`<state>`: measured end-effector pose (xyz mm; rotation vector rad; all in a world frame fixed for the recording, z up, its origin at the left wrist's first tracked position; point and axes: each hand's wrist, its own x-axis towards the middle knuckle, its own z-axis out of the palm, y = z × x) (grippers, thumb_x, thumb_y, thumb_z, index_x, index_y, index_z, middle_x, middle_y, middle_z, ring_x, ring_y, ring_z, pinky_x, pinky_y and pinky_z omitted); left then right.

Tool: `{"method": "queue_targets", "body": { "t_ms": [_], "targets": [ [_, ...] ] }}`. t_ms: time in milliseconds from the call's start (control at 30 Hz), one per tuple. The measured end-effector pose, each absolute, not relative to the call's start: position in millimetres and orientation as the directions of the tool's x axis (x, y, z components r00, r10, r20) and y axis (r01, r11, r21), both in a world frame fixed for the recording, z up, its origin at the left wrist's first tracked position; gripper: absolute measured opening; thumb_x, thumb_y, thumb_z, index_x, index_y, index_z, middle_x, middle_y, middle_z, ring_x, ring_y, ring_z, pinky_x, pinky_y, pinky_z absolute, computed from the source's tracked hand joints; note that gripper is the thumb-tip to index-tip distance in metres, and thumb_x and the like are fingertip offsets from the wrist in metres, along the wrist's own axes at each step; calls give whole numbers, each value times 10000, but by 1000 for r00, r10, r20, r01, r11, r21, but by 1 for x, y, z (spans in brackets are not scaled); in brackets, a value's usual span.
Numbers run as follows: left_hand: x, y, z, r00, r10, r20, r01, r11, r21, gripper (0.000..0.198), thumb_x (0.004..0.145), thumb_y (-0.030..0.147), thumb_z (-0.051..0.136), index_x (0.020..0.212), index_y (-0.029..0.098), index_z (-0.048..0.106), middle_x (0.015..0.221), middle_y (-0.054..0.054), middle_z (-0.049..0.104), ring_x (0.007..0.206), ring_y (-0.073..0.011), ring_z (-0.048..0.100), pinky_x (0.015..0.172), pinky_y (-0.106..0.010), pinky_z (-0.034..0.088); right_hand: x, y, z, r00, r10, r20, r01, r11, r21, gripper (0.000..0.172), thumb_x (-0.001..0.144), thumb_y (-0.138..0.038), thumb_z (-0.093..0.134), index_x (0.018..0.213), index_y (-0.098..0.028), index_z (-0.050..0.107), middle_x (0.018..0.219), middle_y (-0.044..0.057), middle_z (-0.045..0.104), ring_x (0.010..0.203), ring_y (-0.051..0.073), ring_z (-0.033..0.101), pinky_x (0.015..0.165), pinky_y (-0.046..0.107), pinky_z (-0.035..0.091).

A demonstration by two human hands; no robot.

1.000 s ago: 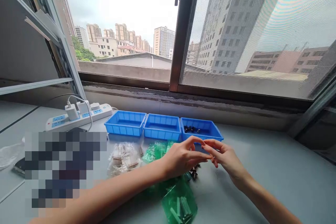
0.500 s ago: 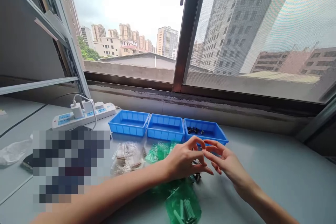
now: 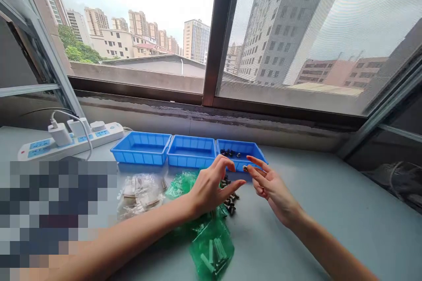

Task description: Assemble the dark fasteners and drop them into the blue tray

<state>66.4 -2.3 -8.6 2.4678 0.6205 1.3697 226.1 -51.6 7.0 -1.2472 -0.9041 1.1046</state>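
Note:
My left hand [image 3: 211, 186] hovers over a small heap of dark screws [image 3: 230, 197] on the grey table, its fingers loosely curled and apart. My right hand [image 3: 268, 184] is just to its right, and its fingertips pinch one small dark screw [image 3: 245, 168] in front of the right blue tray [image 3: 253, 153]. That tray holds a few dark screws [image 3: 230, 153]. The middle blue tray [image 3: 191, 151] and the left blue tray [image 3: 141, 148] look empty.
Green plastic bags [image 3: 211, 248] of parts lie under my left wrist, a clear bag [image 3: 140, 191] of parts to their left. A white power strip [image 3: 70, 138] with plugs sits at the back left. A window ledge [image 3: 211, 118] runs behind the trays. A blurred patch covers the lower left.
My view has shifted, so everything sits lower left in the picture. My hands have drawn slightly apart, and the right fingertips now show a small dark screw.

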Motion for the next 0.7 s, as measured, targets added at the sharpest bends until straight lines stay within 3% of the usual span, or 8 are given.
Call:
{"method": "queue_targets", "body": {
  "t_ms": [133,433,700],
  "targets": [
    [67,-3,-6,480,503,719,236,-863,447,215,934,386,443,1018,189,469,914,-11,545,586,-72,487,500,-181,410,226,-53,7,159,987,-20,-151,4,-988,733,545,-556,800,1151,-232,545,681,-60,569,407,33,276,426,230,197],
    [65,-3,-8,545,504,670,261,-862,435,162,962,308,382,980,200,501,963,-29,545,660,-89,540,584,-206,465,227,-53,2,33,998,-50,-109,-46,-993,638,568,-570,790,1071,-235,585,669,-55,562,436,45,261,446,234,184],
    [63,-5,-7,563,526,637,318,-850,421,170,965,289,380,1022,216,522,967,-26,555,684,-92,560,605,-210,480,222,-57,2,-19,995,-94,-156,-95,-983,536,581,-578,781,949,-213,645,558,-77,387,470,66,216,452,233,178]
  ]
}}
